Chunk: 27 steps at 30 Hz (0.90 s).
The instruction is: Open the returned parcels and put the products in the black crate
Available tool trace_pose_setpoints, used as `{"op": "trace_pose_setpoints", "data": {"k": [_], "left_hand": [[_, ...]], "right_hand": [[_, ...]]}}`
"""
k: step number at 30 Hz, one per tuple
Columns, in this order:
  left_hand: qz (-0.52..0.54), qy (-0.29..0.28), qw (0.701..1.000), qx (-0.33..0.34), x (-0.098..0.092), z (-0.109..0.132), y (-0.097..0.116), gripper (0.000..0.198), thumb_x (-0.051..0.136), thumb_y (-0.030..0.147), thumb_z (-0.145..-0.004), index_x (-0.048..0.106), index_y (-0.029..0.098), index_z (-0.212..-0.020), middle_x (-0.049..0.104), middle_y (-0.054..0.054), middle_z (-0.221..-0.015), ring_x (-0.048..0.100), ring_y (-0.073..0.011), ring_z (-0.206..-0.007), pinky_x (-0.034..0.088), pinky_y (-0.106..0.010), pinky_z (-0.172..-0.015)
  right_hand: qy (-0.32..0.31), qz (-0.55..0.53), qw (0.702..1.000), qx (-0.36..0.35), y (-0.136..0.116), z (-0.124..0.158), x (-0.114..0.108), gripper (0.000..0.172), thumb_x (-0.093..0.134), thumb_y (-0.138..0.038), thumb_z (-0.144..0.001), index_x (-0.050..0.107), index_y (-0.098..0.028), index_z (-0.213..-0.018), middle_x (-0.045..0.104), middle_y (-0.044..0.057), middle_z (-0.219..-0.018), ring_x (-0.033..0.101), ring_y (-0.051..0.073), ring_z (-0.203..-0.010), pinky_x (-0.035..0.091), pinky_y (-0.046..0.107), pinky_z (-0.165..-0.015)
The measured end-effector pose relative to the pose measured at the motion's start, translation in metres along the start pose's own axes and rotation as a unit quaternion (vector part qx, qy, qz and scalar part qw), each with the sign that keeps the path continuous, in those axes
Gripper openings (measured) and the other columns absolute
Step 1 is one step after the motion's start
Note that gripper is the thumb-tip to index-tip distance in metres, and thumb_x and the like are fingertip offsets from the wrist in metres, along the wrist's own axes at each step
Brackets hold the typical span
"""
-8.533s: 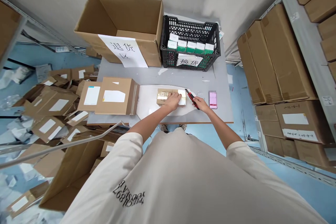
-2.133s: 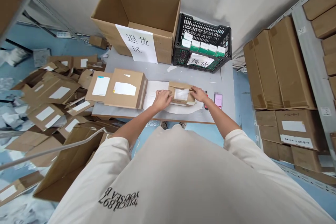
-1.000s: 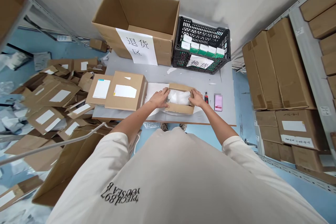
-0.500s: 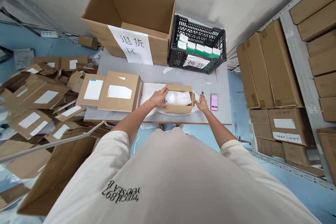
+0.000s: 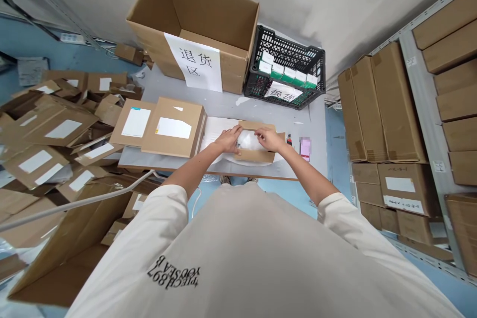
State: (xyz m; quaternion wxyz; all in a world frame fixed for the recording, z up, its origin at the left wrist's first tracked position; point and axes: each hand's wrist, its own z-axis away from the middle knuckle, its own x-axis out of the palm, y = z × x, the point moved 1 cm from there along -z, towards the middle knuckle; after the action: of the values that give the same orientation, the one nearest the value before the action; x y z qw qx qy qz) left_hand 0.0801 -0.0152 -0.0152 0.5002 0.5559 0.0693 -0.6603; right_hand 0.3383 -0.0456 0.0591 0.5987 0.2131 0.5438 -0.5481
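A small open cardboard box [image 5: 257, 157] lies on the table, with white wrapping [image 5: 246, 140] inside it. My left hand [image 5: 228, 140] is closed on the box's left end, thumb at the near side and fingers at the far side. Over the box's right half, my right hand [image 5: 270, 139] has its fingers curled and pinched at the white wrapping; what lies under the wrapping is hidden. White foam sheeting [image 5: 210, 129] is spread beneath the box. To the right of the box are a red and black box cutter [image 5: 289, 139] and a phone [image 5: 305, 149] with a pink screen.
Labelled flat cartons [image 5: 175, 126] sit at the table's left. Behind stand a large open carton [image 5: 233, 67] and a black crate [image 5: 285, 98] holding green-and-white boxes. Discarded cartons [image 5: 63, 124] pile on the left floor, near a pale metal bar [image 5: 93, 202]. Shelves with boxes [image 5: 398, 104] line the right.
My right hand has moved left from the box's right end to the wrapping inside, uncovering the box cutter. The right end flap now lies outward. My left hand stays on the left end.
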Motion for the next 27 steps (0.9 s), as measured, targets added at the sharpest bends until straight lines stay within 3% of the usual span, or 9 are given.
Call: {"op": "trace_pose_setpoints", "data": {"k": [2,5,9,18,21,27], "left_hand": [[0.0,0.001,1.0,-0.002,0.001,0.001,0.001,0.152,0.095,0.07,-0.072,0.01,0.026,-0.189,0.02,-0.025,-0.194,0.046,-0.051,-0.166,0.042,-0.058,-0.132],[0.002,0.005,1.0,-0.006,0.003,0.001,0.002,0.151,0.097,0.067,-0.072,0.011,0.026,-0.189,0.02,-0.025,-0.194,0.05,-0.0503,-0.164,0.042,-0.058,-0.131],[0.007,0.004,1.0,-0.003,0.006,0.0,0.002,0.156,0.098,0.066,-0.07,0.006,0.026,-0.19,0.018,-0.026,-0.194,0.046,-0.0505,-0.167,0.04,-0.057,-0.132],[0.008,0.0,1.0,-0.006,0.007,0.0,0.002,0.158,0.098,0.073,-0.07,0.005,0.028,-0.19,0.016,-0.025,-0.195,0.048,-0.0515,-0.164,0.041,-0.057,-0.13],[0.011,-0.001,1.0,-0.008,0.006,0.001,0.002,0.159,0.098,0.074,-0.069,0.004,0.028,-0.19,0.015,-0.025,-0.195,0.05,-0.052,-0.162,0.043,-0.057,-0.128],[0.019,0.001,1.0,-0.002,0.007,0.0,-0.001,0.158,0.098,0.07,-0.069,0.005,0.027,-0.189,0.017,-0.027,-0.194,0.051,-0.0526,-0.162,0.043,-0.058,-0.129]], "right_hand": [[-0.074,0.04,0.996,-0.018,-0.016,-0.018,0.008,0.044,0.054,-0.012,-0.109,0.074,-0.016,-0.148,0.074,0.018,-0.149,0.072,0.029,-0.132,0.055,0.037,-0.114],[-0.132,0.109,0.985,-0.02,-0.032,-0.035,0.022,0.046,0.057,-0.014,-0.11,0.069,-0.013,-0.154,0.068,0.022,-0.158,0.073,0.031,-0.135,0.056,0.038,-0.114],[-0.157,0.159,0.975,-0.006,-0.04,-0.046,0.035,0.059,0.067,-0.018,-0.109,0.057,-0.009,-0.166,0.067,0.025,-0.16,0.073,0.033,-0.135,0.058,0.038,-0.113],[-0.191,0.249,0.948,-0.045,-0.038,-0.046,0.029,0.042,0.063,-0.012,-0.107,0.075,-0.004,-0.146,0.07,0.028,-0.153,0.066,0.038,-0.146,0.054,0.044,-0.123],[-0.203,0.254,0.945,-0.043,-0.031,-0.038,0.027,0.042,0.063,-0.014,-0.108,0.075,-0.007,-0.147,0.07,0.027,-0.152,0.069,0.037,-0.142,0.055,0.043,-0.12],[-0.204,0.215,0.955,-0.027,-0.025,-0.034,0.028,0.069,0.057,-0.014,-0.108,0.052,-0.029,-0.175,0.068,0.021,-0.157,0.077,0.034,-0.13,0.059,0.045,-0.111]]}}
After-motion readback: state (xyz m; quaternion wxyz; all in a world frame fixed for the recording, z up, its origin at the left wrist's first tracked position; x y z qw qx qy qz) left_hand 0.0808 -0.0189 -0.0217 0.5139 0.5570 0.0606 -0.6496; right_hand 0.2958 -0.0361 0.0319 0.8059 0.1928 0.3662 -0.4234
